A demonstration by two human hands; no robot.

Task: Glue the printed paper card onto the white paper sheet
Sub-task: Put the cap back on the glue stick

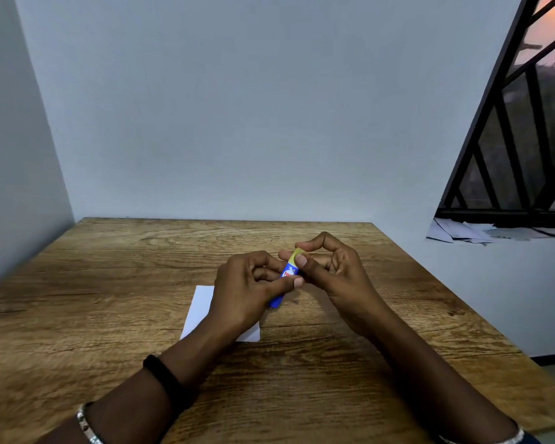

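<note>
A blue glue stick (287, 274) with a yellow cap is held above the wooden table (109, 283), tilted with the cap up and to the right. My left hand (247, 293) grips its blue body. My right hand (330, 270) pinches the yellow cap end between thumb and fingers. A white paper sheet (202, 307) lies flat on the table under my left hand and wrist, partly hidden by them. The printed paper card is not in sight.
The table stands in a corner, with walls at its far and left edges. A barred window (519, 139) is on the right, with loose papers (468, 232) on its sill. The table's right edge drops off to the floor.
</note>
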